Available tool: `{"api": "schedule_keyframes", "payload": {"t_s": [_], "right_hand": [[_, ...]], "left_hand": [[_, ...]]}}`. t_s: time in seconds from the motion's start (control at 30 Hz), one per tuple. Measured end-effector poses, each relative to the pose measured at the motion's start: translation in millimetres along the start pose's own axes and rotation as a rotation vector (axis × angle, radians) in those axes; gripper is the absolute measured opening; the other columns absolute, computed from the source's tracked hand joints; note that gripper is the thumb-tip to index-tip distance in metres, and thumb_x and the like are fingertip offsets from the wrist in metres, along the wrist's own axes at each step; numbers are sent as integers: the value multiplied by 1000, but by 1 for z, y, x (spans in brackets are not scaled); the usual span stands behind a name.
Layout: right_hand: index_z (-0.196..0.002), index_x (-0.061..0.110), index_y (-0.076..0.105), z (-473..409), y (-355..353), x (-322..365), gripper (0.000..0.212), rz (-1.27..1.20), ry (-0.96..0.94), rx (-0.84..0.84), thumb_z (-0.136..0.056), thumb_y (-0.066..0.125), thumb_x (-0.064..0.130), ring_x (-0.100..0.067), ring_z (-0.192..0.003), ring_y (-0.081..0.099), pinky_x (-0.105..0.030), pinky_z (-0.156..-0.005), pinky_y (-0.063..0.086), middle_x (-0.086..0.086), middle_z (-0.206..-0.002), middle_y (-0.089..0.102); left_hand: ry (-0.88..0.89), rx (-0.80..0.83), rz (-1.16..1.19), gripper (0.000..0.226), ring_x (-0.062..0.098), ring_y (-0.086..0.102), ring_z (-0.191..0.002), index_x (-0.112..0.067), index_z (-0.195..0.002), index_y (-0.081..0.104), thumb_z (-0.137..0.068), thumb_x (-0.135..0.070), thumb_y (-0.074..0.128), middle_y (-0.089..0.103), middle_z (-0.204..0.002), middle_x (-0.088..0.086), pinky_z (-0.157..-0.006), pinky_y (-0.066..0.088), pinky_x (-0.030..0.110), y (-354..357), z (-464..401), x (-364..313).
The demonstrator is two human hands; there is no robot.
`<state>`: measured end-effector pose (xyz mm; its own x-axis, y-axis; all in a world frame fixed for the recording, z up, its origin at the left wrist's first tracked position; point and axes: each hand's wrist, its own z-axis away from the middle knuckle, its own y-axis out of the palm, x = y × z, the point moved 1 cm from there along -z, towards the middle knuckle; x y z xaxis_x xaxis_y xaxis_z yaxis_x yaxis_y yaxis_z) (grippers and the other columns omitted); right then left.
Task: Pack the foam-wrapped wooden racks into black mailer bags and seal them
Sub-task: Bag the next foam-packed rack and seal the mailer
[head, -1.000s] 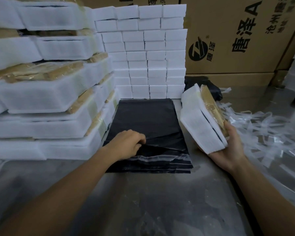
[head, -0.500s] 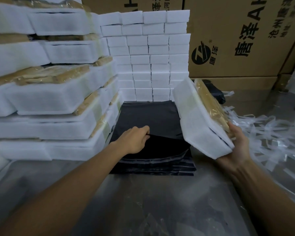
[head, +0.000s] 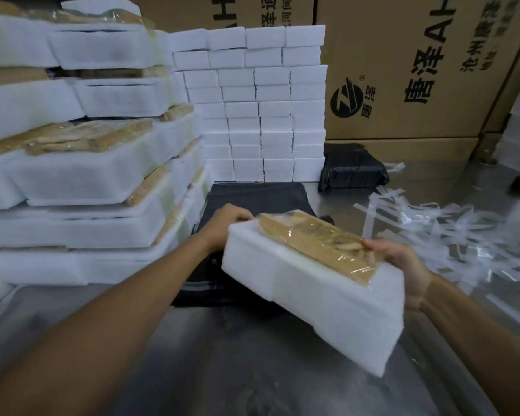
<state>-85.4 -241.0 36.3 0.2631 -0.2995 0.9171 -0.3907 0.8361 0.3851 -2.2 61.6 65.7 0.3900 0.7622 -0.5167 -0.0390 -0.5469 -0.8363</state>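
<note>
1. While the stacked wrapped racks (head: 81, 175) are waiting at the left of the frame, the left hand (head: 227, 219) is resting on the black mailer bags (head: 252, 196) at centre; whether its grip is pinching a bag mouth, I cannot tell.
2. Right of centre, the right hand (head: 403, 265) is grasping the foam-wrapped rack (head: 309, 283), tilted above the counter (head: 222, 370).
3. Ideally the bag mouth is being held wide and the rack's narrow end is leading.

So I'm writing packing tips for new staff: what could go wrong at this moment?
The right hand holds the foam-wrapped rack by one end only, so it could tip or slip. The left hand, at the mailer bags, is partly hidden behind the rack; the bag mouth may not be open enough, so the foam could snag.
</note>
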Motion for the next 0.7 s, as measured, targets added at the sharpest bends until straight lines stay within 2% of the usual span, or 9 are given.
{"api": "schedule_keyframes", "payload": {"t_s": [0.03,0.1,0.2,0.27,0.33,0.37,0.4,0.53,0.7], "right_hand": [[-83,7,80,0,-2,1,50,23,3,-58,-45,95,36,-25,-72,73,-30,-61,59,-14,-83,74],[-79,11,80,2,-11,1,32,63,12,-159,-61,83,37,-24,-71,73,-30,-60,58,-13,-82,74],[-81,15,80,5,-21,0,27,39,-45,-334,-74,70,39,-26,-73,72,-31,-62,56,-14,-86,73],[-80,16,80,6,-24,1,29,21,-50,-374,-73,69,41,-26,-71,72,-31,-60,56,-13,-85,74],[-78,15,80,8,-25,3,29,14,-53,-388,-70,69,40,-25,-66,72,-29,-55,57,-12,-81,74],[-79,13,78,10,-26,5,30,14,-59,-397,-67,71,38,-25,-65,72,-29,-53,56,-13,-79,73],[-82,10,75,11,-26,6,34,22,-62,-389,-61,74,37,-26,-64,71,-30,-55,56,-15,-79,71],[-70,6,74,12,-18,10,51,105,16,-213,-35,92,39,-27,-58,67,-28,-54,55,-17,-70,67],[-66,9,75,0,-3,16,55,227,90,-44,-32,94,48,-22,-56,68,-26,-53,54,-12,-65,69]], "left_hand": [[3,-35,-31,38,14,65,-70,-27,-64,71,-89,-1,61,69,-66,0,-76,56,34,-4,-3,-3],[-33,-84,3,23,19,65,-73,-30,-76,62,-87,-11,68,70,-74,1,-77,54,39,-7,-8,1],[50,-60,-35,39,15,52,-60,-31,-72,45,-80,5,60,60,-76,-2,-66,51,40,-8,-8,2],[99,82,-196,42,18,58,-75,-30,-69,57,-78,12,52,61,-86,-3,-75,53,45,-6,-5,0],[110,193,-306,36,20,60,-98,-23,-98,72,-84,6,56,62,-109,-3,-86,50,39,-2,-5,3],[99,221,-323,38,20,57,-102,-21,-115,69,-85,2,61,60,-115,-3,-86,49,35,0,-6,3],[90,233,-326,41,21,57,-101,-21,-121,65,-85,-3,64,59,-114,-4,-81,48,33,3,-8,3],[100,112,-230,17,20,61,-99,-22,-99,69,-84,-18,64,62,-100,-9,-72,49,31,7,-14,0],[157,177,-150,29,-1,50,-110,-50,-122,53,-93,-48,48,51,-115,-41,-83,31,13,9,-15,-7]]}}
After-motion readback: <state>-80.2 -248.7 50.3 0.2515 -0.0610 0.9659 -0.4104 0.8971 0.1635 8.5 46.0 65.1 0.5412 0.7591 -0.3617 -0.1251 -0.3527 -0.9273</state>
